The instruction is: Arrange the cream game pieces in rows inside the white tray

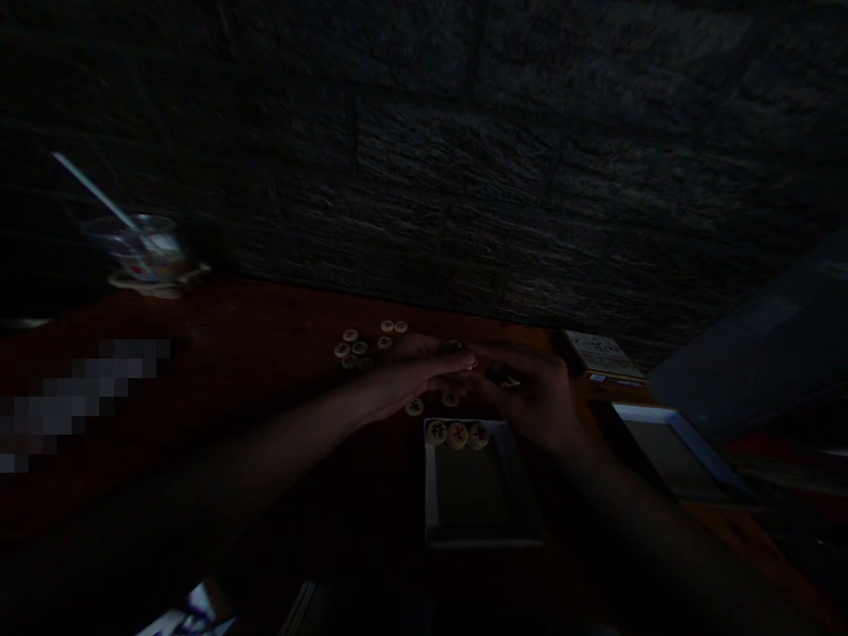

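The scene is very dark. My left hand (414,375) and my right hand (530,393) meet above the far end of a small open box (434,495) on a reddish wooden table (265,353). Three round pale game pieces (457,434) with dark marks lie in a row inside the box's far end. More such pieces (361,344) lie scattered on the table just left of my left hand, and two lie under my hands. My left fingers are stretched out together, resting on pieces. My right fingers are curled over some pieces; what they grip is hidden.
A glass (142,247) with a straw stands on a coaster at the far left. A printed box (602,358) lies right of my hands, and the box's lid (676,450) lies nearer at right. A dark stone wall (464,177) rises behind the table.
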The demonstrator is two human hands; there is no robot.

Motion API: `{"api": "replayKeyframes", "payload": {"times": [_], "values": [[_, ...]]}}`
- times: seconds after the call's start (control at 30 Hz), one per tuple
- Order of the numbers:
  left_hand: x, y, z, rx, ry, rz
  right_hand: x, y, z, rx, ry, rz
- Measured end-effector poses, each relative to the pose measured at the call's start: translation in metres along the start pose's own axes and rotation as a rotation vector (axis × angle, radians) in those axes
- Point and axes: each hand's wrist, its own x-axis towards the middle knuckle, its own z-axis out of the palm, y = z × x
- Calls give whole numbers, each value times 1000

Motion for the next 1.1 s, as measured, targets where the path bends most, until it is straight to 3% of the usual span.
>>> {"api": "replayKeyframes", "payload": {"times": [1.1], "values": [[-2,6,5,-67,13,-34,4,-3,-3,-61,-18,-67]]}}
